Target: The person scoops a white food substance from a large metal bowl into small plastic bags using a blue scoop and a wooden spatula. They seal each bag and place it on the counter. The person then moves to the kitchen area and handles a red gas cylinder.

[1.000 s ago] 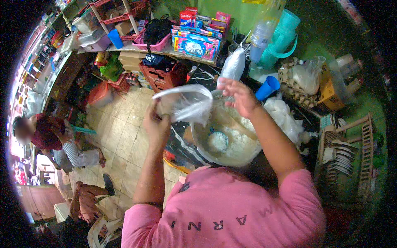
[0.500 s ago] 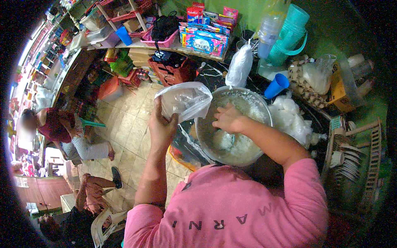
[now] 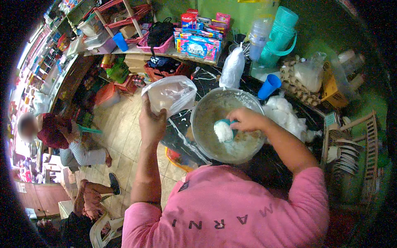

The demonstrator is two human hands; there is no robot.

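Observation:
My left hand (image 3: 152,122) holds a clear plastic bag (image 3: 169,95) open and raised, left of a large metal basin (image 3: 206,111) that holds white cooked rice. My right hand (image 3: 247,120) is over the basin, gripping a small teal cup (image 3: 226,129) heaped with white rice. The cup hangs just above the rice in the basin, right of the bag.
A pile of filled clear bags (image 3: 287,115) lies right of the basin, with a blue cup (image 3: 269,87) and a tied white bag (image 3: 232,68) behind. Teal pails (image 3: 281,37), egg trays (image 3: 297,82) and a dish rack (image 3: 351,149) stand right. Seated people (image 3: 62,140) are on the left floor.
My right hand dropped from above the bag into the basin and has come up with the cup full of rice. My left hand kept the bag raised, shifting slightly left.

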